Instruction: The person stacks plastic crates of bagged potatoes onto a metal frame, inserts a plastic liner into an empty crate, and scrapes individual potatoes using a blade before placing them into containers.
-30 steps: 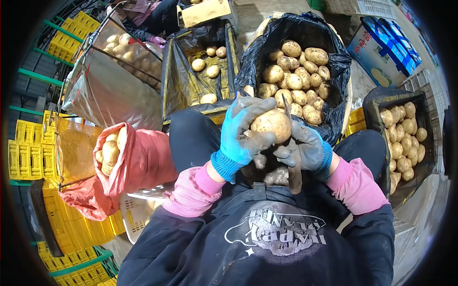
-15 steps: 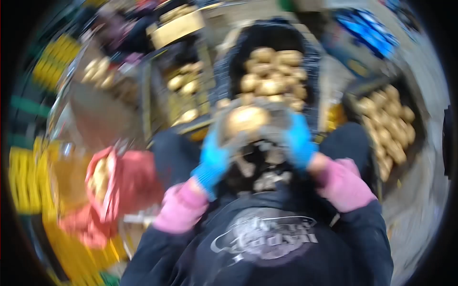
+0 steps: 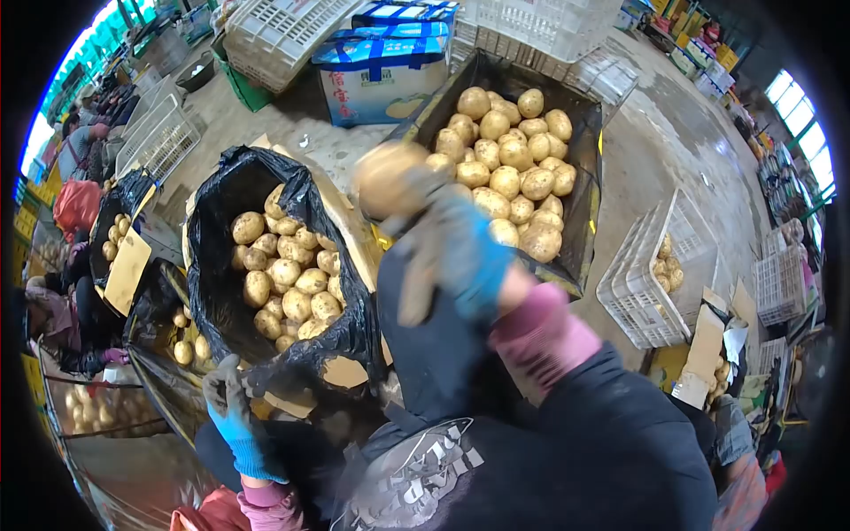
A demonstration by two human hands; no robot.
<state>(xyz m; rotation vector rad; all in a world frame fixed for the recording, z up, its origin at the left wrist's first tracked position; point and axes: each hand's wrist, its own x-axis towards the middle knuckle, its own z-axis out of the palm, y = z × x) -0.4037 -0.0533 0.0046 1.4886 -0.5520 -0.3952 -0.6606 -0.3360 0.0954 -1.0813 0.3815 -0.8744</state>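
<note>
My right hand, in a grey-and-blue work glove, grips a large potato. Motion blurs both, between two boxes of potatoes. To its right is a dark-lined crate full of potatoes. On the left, a box lined with a black plastic bag holds more potatoes. My left hand, gloved alike, hangs by the near left corner of that bag. Its fingers are loosely bent and partly apart, with nothing visible in them.
A white plastic crate with some potatoes stands on the right. Behind the boxes are a blue-and-white carton and stacked white crates. A co-worker sits at far left, and a person's sleeve shows at lower right.
The view has swung to the right. Both hands were together around a potato; now my right hand carries a potato toward the right-hand crate, and my left hand has come away.
</note>
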